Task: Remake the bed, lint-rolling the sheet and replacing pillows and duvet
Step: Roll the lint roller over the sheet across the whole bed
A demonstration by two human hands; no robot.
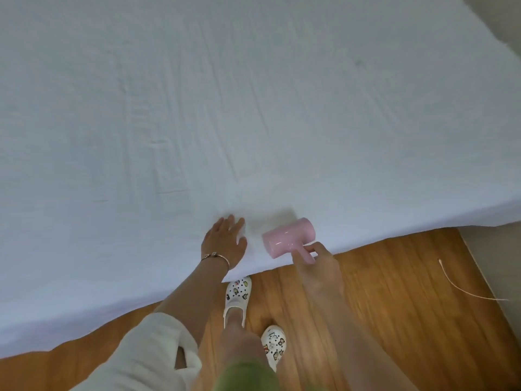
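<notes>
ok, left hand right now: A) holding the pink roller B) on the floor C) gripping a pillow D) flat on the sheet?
D: the left hand lies with straight fingers pressed on the white sheet near the bed edge, while the right hand holds the handle of the pink lint roller.

left hand (225, 239): flat, fingers spread, palm pressing sheet (253, 108) at its near edge | right hand (315, 263): gripping lint roller (287, 235) handle, just right of left hand

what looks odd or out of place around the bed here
A thin pale cord lies loose on the wood floor to the right of the bed, attached to nothing visible. The sheet has faint creases across its middle and a small dark speck near the far right. Nothing looks spilled or damaged.
</notes>
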